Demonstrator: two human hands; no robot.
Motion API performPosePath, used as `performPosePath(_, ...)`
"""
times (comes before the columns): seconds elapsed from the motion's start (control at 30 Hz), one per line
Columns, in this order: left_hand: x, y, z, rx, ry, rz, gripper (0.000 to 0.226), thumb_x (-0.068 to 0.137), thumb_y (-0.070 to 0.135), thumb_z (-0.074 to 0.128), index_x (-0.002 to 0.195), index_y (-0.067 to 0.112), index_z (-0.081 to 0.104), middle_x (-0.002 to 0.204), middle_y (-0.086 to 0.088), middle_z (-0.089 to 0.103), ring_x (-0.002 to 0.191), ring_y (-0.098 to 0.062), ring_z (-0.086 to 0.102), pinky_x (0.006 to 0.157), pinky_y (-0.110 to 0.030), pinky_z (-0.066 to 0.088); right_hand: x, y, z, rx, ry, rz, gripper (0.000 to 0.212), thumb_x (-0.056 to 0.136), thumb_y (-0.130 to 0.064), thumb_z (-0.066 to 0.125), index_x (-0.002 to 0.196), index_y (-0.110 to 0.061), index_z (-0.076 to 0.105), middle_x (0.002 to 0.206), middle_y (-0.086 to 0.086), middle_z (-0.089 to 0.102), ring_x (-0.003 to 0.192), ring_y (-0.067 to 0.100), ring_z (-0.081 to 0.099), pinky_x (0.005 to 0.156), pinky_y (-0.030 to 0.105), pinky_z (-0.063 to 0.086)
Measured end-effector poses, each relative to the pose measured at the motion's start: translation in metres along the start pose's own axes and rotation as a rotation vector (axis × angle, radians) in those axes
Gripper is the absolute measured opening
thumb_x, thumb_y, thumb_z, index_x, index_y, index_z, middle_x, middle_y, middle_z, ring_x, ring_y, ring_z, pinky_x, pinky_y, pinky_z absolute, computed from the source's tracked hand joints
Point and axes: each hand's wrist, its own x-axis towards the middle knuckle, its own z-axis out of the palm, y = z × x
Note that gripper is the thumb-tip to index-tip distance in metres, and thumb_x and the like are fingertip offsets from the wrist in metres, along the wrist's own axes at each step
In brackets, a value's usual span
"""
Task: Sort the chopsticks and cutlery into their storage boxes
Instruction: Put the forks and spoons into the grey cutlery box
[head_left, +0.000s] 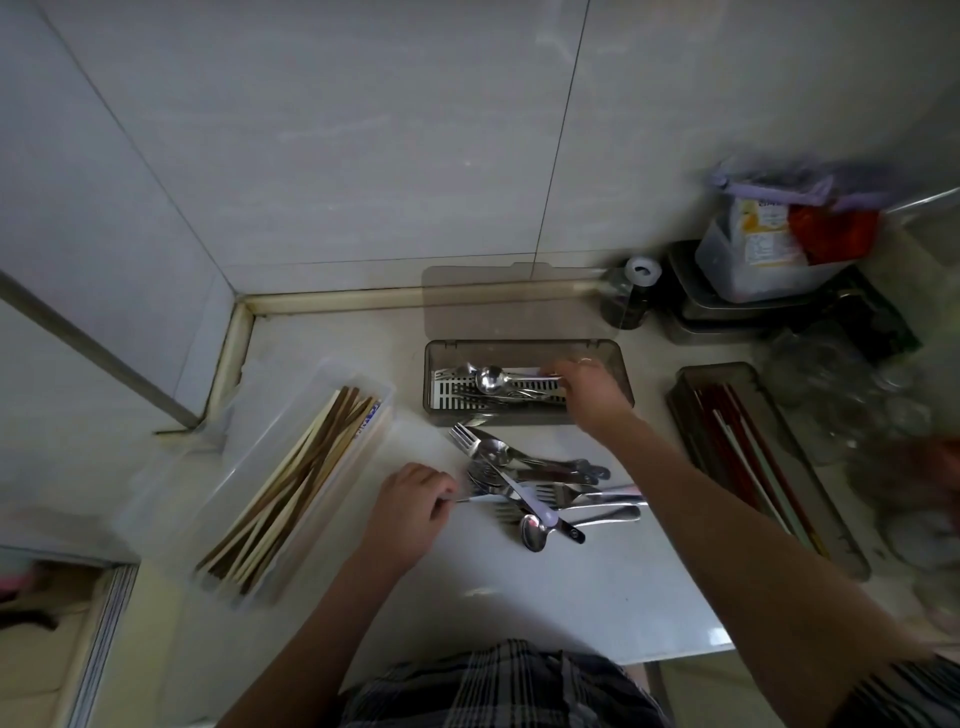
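Tabletop and items resting directly on it

The pale tabletop (597, 587) meets tiled walls at its far and left edges. Near the left edge lies a clear box (291, 483) holding wooden chopsticks, angled toward the far edge. At the middle of the far edge stands a smoky grey box (524, 415) with its lid raised against the wall, cutlery inside. Just nearer than it, a loose cutlery pile (540, 486) of forks, spoons and knives lies on the bare surface. Toward the right edge lies a dark box (769, 467) holding red and pale chopsticks. The far right corner carries a small jar (626, 301), stacked containers (748, 306) and glassware (852, 395).
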Motion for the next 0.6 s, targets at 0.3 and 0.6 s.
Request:
performPosePath(0.3, -0.004, 0.002, 0.009, 0.058, -0.047, -0.034, 0.036, 0.085, 0.027, 0.028, 0.087, 0.018, 0.062, 0.089, -0.002, 0.060, 0.086, -0.023, 0.054, 0.074, -0.035, 0.042, -0.025, -0.007, 0.009, -0.036, 0.202, -0.055, 0.062, 0.079, 0.012, 0.041, 0.128, -0.022, 0.058, 0.130, 0.004, 0.054, 0.131, 0.026, 0.036, 0.110, 0.043, 0.020)
performPosePath(0.6, -0.004, 0.004, 0.005, 0.226, 0.094, 0.122, 0.016, 0.082, 0.026, 0.038, 0.080, 0.027, 0.054, 0.076, 0.007, 0.053, 0.070, -0.013, 0.052, 0.061, -0.024, 0.042, -0.078, -0.016, 0.038, 0.071, 0.230, -0.254, 0.032, 0.090, -0.008, 0.051, 0.115, -0.018, 0.067, 0.113, 0.003, 0.066, 0.111, 0.024, 0.055, 0.093, 0.039, 0.038)
